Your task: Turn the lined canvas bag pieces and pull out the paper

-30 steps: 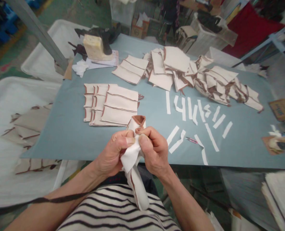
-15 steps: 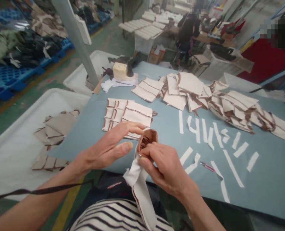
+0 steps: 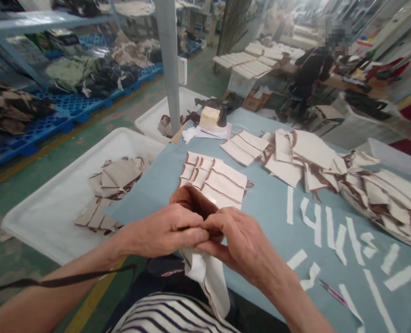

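Between my hands, at the near edge of the table, is a sewn fabric piece [image 3: 191, 199], brown on the part that opens upward and cream-white where it hangs toward my lap. My left hand [image 3: 167, 231] is closed on its near edge, thumb and fingers pressed together. My right hand [image 3: 242, 238] pinches the same edge from the other side, and the fingertips of both hands meet. What lies under the fingertips is hidden. Just beyond the hands lies a stack of cream panels [image 3: 224, 180] with brown trim.
White strips [image 3: 290, 206] and pink-handled thread snips [image 3: 333, 292] lie at right on the blue table [image 3: 260, 273]. A heap of cream pieces [image 3: 312, 150] stretches behind. A yellow block [image 3: 209, 118] sits at the far corner. White bins [image 3: 28, 217] stand left; a seated person [image 3: 311, 69] is beyond.
My left hand, spread beside the piece before, has closed on its edge. The brown part now stands wider and faces up. The view has swung left.
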Available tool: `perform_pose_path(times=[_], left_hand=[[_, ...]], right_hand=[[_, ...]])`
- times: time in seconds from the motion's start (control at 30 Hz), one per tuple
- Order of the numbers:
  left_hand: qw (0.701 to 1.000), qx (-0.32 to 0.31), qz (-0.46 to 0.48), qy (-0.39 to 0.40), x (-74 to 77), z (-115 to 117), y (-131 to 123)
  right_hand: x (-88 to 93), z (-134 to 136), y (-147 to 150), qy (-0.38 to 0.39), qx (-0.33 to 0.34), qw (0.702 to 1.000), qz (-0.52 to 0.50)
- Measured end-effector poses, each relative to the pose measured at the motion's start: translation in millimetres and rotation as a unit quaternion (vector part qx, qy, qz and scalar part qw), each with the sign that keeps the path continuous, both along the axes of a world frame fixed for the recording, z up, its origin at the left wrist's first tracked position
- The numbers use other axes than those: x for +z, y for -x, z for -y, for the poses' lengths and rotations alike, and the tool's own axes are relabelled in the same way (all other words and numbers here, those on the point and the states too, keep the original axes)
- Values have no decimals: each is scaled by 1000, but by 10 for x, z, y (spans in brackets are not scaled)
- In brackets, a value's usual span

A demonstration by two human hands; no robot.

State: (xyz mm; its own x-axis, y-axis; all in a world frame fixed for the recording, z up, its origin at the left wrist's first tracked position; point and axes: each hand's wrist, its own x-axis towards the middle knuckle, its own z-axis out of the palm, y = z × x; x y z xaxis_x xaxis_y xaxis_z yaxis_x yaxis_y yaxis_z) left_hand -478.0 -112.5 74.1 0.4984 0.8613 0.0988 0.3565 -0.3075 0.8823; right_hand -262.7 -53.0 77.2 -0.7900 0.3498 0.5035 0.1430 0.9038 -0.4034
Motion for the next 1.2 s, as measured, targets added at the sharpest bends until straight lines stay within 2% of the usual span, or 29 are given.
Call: perform_pose_path(times=[0.1, 0.17, 0.27, 0.37, 0.47, 0.57, 0.67, 0.8, 0.87, 0.97, 1.1, 1.2], left_hand=[[1000, 13, 2, -2, -11, 139, 119], [995, 56, -30, -71, 38, 291, 167], [965, 101, -121, -208, 201, 523, 173], [937, 116, -181, -277, 332, 627, 192], [913, 172, -221, -296, 282, 607, 378], [887, 251, -255, -291, 82, 599, 772], [856, 329, -294, -271, -111, 665, 1299], [803, 445, -311, -245, -200, 742, 2090], [759, 520, -313, -235, -208, 735, 2468], [696, 617, -301, -213, -256, 672, 2928], [638, 695, -280, -177, -409, 483, 3364], [603, 738, -270, -138, -552, 233, 3606]], right_hand=[[-58, 6, 149, 54, 34, 998, -24], [-100, 13, 209, 93, 40, 994, -48], [-216, 27, 258, 161, 4, 984, -81], [-447, 37, 295, 235, -51, 965, -103], [-770, 43, 330, 296, -109, 946, -77], [-1095, 90, 338, 370, -177, 912, -28], [-1358, 210, 312, 443, -206, 872, 22], [-1647, 400, 307, 501, -201, 838, 82], [-1770, 470, 340, 523, -210, 821, 94], [-1893, 540, 416, 559, -230, 791, 95], [-1941, 598, 493, 584, -238, 770, 104], [-1959, 647, 501, 586, -253, 761, 116]])
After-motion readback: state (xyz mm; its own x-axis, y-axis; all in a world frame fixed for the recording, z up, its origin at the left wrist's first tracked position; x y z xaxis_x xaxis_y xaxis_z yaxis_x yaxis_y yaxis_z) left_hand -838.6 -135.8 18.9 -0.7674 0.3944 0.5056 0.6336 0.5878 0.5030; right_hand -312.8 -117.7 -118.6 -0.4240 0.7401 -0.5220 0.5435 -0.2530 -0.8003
